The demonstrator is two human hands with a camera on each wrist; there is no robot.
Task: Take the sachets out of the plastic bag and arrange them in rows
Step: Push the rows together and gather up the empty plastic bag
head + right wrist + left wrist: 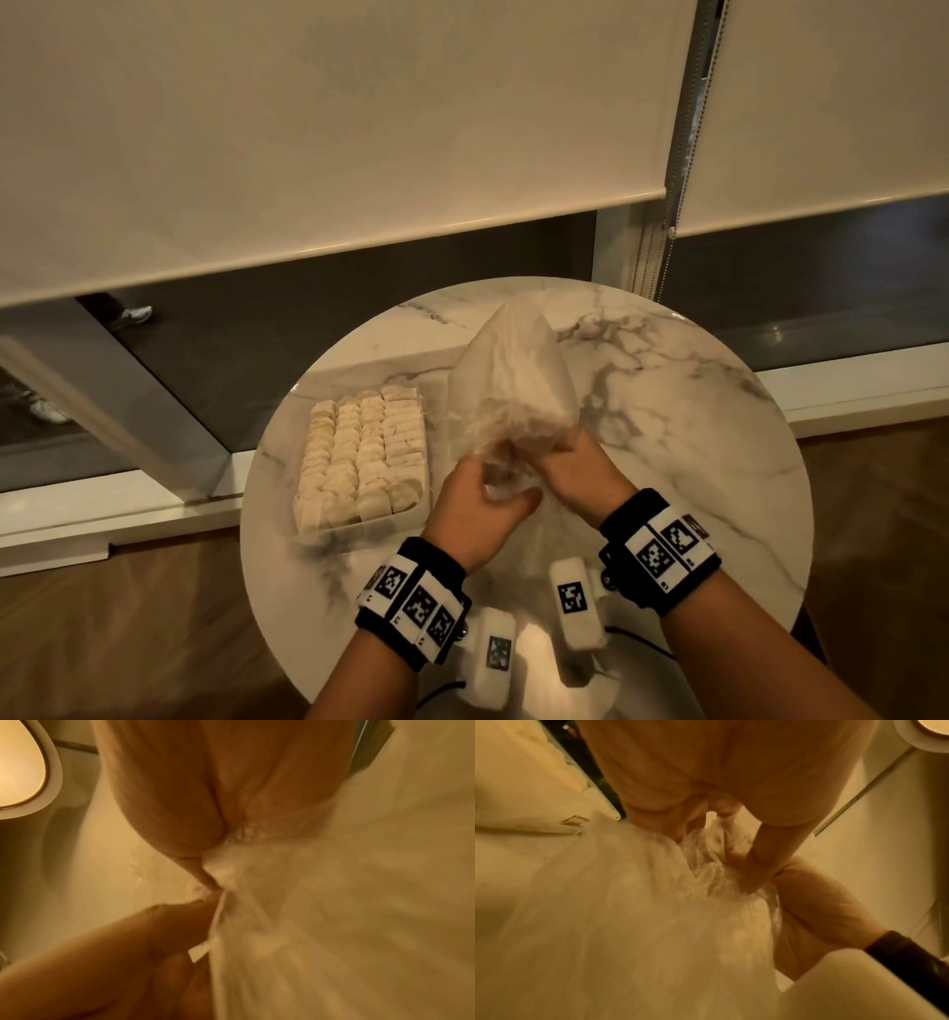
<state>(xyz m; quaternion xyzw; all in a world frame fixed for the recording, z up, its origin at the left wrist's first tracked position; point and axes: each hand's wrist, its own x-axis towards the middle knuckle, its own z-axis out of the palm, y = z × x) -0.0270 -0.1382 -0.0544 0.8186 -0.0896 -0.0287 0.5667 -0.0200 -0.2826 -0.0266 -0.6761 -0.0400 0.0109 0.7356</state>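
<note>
the round white marble-patterned table (693,411) carries everything. on it, left of centre, a shallow clear plastic tray (422,506) is packed with small pale sachets (359,452) standing in four close rows. the translucent crinkled plastic bag (508,380) stands just right of the tray, its gathered neck turned toward the person. it looks light, soft and slippery, likely to collapse or slide, so the bunched neck is the sensible place to hold; whether any sachets remain inside cannot be told. the right hand (575,473) curls its fingers round that neck from the right. the left hand (477,509), fingers bent, pinches the crumpled film at the mouth, apparently working it open.
</note>
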